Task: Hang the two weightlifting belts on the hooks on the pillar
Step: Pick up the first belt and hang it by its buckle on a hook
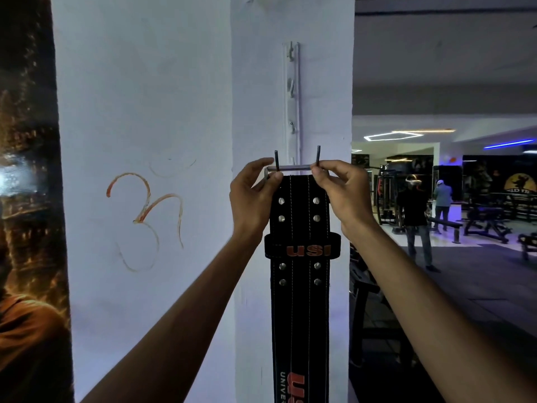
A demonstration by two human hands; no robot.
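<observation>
A black weightlifting belt (299, 286) with orange "USI" lettering hangs straight down in front of the white pillar (261, 112). Its metal buckle (293, 167) is at the top, with two prongs pointing up. My left hand (252, 196) pinches the buckle's left end and my right hand (340, 190) pinches its right end. A white vertical hook rail (292, 97) with several hooks is fixed to the pillar. The buckle sits level with the rail's bottom end. Whether the buckle rests on a hook cannot be told. Only one belt is in view.
A dark poster (26, 199) covers the wall at far left, and an orange symbol (145, 219) is painted on the pillar's left face. To the right the gym floor opens with benches (488, 219), machines and two people (415, 216) standing far off.
</observation>
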